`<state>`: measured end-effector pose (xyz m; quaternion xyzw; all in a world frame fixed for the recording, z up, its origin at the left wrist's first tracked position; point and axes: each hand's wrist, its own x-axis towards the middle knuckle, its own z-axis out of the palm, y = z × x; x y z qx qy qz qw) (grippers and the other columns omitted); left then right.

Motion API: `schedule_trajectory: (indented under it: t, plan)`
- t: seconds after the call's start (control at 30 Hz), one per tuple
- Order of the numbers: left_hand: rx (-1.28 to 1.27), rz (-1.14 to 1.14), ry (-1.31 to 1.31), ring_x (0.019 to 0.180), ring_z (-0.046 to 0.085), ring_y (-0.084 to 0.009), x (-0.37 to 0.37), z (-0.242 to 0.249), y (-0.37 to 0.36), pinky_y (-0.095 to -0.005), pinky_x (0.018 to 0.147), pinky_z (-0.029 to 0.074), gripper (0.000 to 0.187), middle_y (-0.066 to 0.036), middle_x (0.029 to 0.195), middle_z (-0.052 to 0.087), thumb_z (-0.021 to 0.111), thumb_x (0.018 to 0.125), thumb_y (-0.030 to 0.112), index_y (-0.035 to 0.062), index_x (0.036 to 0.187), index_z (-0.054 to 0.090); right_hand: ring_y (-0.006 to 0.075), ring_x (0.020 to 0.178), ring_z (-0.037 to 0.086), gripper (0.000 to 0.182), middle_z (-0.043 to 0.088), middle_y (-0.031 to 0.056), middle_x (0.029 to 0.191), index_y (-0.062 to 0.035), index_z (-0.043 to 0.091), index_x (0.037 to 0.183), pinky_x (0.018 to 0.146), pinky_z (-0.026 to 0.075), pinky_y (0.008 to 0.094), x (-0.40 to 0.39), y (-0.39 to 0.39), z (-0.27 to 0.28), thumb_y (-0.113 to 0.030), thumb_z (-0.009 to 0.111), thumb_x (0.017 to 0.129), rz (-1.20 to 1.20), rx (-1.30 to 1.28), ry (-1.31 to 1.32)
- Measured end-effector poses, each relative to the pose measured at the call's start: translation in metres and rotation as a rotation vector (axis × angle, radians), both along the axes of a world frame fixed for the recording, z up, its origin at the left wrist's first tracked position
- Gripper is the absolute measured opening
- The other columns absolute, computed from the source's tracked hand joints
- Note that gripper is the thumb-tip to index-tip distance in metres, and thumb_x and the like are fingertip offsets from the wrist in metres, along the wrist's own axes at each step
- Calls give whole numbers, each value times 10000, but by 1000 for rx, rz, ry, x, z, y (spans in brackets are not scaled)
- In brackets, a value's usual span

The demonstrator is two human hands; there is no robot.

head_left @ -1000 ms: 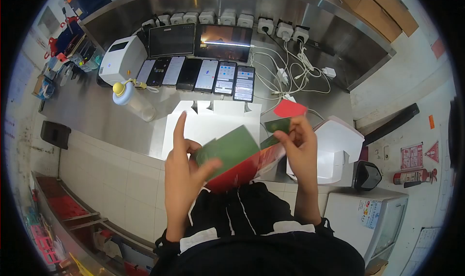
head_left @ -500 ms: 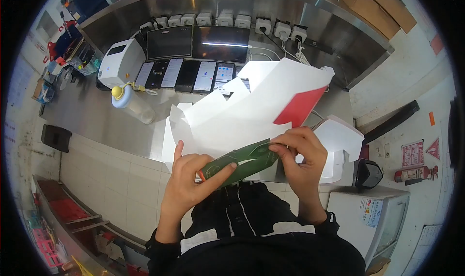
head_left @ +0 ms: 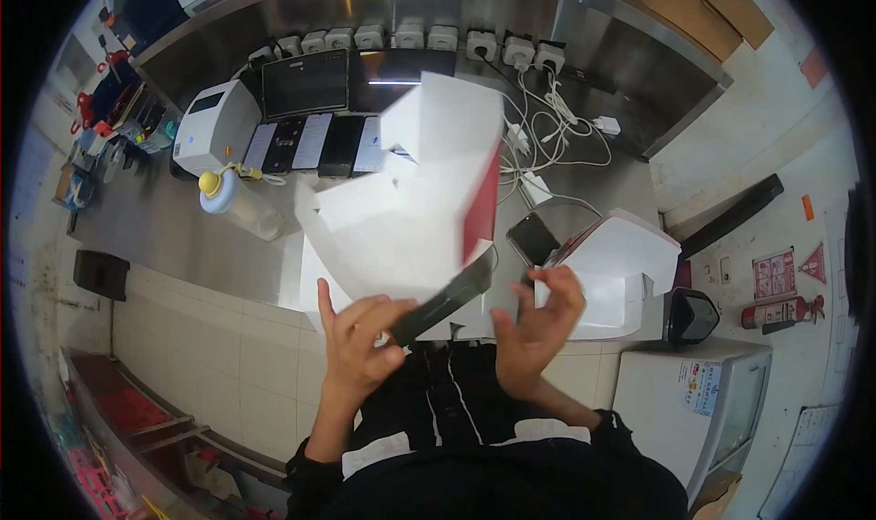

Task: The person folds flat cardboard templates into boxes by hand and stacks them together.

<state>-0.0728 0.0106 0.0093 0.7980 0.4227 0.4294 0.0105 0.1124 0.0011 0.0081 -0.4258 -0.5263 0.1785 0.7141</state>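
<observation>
White card, unfolded and partly raised, is held up over the near edge of the steel worktop (head_left: 173, 237): a flat carton blank (head_left: 411, 201) with a red panel on its right side and a dark green strip along its lower edge. That green strip is pinched by the left hand (head_left: 360, 338), thumb on top and fingers (head_left: 321, 301) curled beneath, so the carton blank is gripped at its bottom left. The right hand (head_left: 534, 324) is seen just to the right of the strip with its fingers spread and released; nothing is held by it, and whether a fingertip brushes the card cannot be told. A black garment with white stripes is visible below both hands.

Just beyond the right hand, a dark phone (head_left: 532, 238) lies flat on the worktop, beside a folded white box (head_left: 620, 265) at the right end. Towards the left, a clear bottle with a yellow cap (head_left: 233, 205) lies on its side. Further back, a row of phones (head_left: 310, 143) is laid out next to a white label printer (head_left: 212, 128), with two tablets (head_left: 306, 82) propped behind. White cables and chargers (head_left: 547, 128) are plugged in along the far edge.
</observation>
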Motion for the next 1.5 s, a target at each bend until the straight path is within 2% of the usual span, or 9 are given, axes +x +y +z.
schedule_trajectory:
  t: [0.13, 0.33, 0.53, 0.6, 0.9, 1.1, 1.23, 1.43, 1.5]
  plan:
    - [317, -207, 257, 1159, 364, -169, 38, 7, 2, -606, 1015, 133, 677, 138, 1190, 468, 561, 779, 419, 421, 1326, 163, 225, 1178, 358, 712, 303, 154, 1302, -7, 164, 1346, 936, 351, 327, 5, -10, 39, -166, 587, 795, 573, -663, 709]
    - [779, -387, 319, 1346, 49, -222, 90, -18, 8, -487, 1079, 84, 851, 127, 1436, 153, 559, 719, 77, 418, 1356, 108, 185, 906, 541, 554, 558, 145, 993, 22, 324, 1281, 796, 432, 296, 85, 10, 26, -196, 563, 832, -53, -755, 499]
    - [606, -573, 131, 1308, 193, -167, 95, -28, 3, -454, 1079, 104, 615, 95, 1366, 319, 588, 744, 154, 371, 1271, 356, 229, 682, 575, 450, 594, 165, 795, 57, 511, 1097, 631, 447, 371, 250, -25, -87, -268, 610, 801, -408, -610, -234]
    - [488, -660, 54, 1291, 247, -224, 99, -40, 6, -482, 1066, 171, 579, 15, 1343, 368, 629, 722, 136, 331, 1227, 422, 338, 774, 597, 383, 608, 196, 888, 58, 531, 1043, 668, 469, 385, 272, -39, -123, -194, 627, 772, -654, -1138, -796]
    - [-315, -791, 453, 1244, 334, -255, 188, -97, 41, -501, 1015, 233, 471, -103, 1307, 407, 433, 859, 447, 104, 1171, 516, 380, 839, 567, 326, 596, 202, 867, 33, 574, 884, 766, 453, 430, 246, -30, -113, -214, 674, 696, -1312, -1065, -840]
    - [-389, -874, 492, 1290, 259, -234, 196, -165, 65, -532, 1023, 197, 506, -97, 1355, 349, 380, 889, 397, 136, 1320, 345, 401, 966, 552, 631, 575, 261, 1021, 54, 478, 1098, 815, 448, 433, 281, -57, -128, -309, 721, 642, -814, -1404, -500]
    - [-397, -867, 485, 1271, 289, -250, 193, -170, 70, -483, 1024, 232, 475, -110, 1370, 322, 412, 893, 306, 131, 1327, 326, 371, 1009, 548, 695, 556, 282, 1051, 63, 427, 1168, 833, 437, 411, 282, -58, -132, -299, 719, 652, -797, -1397, -495]
    - [-1184, -833, -577, 1116, 464, -219, 198, -161, 83, -324, 966, 332, 397, -108, 1212, 481, 473, 883, 145, 30, 1249, 371, 339, 1010, 493, 414, 519, 207, 1025, 28, 461, 1070, 859, 396, 381, 230, -51, -90, -152, 628, 737, -1203, -936, -334]
    - [-1196, -811, -722, 1101, 464, -181, 193, -166, 78, -313, 951, 343, 354, -97, 1190, 499, 483, 880, 140, 22, 1206, 407, 319, 995, 464, 280, 479, 170, 996, 25, 447, 1022, 859, 375, 381, 180, -29, -58, -44, 546, 769, -1289, -322, -533]
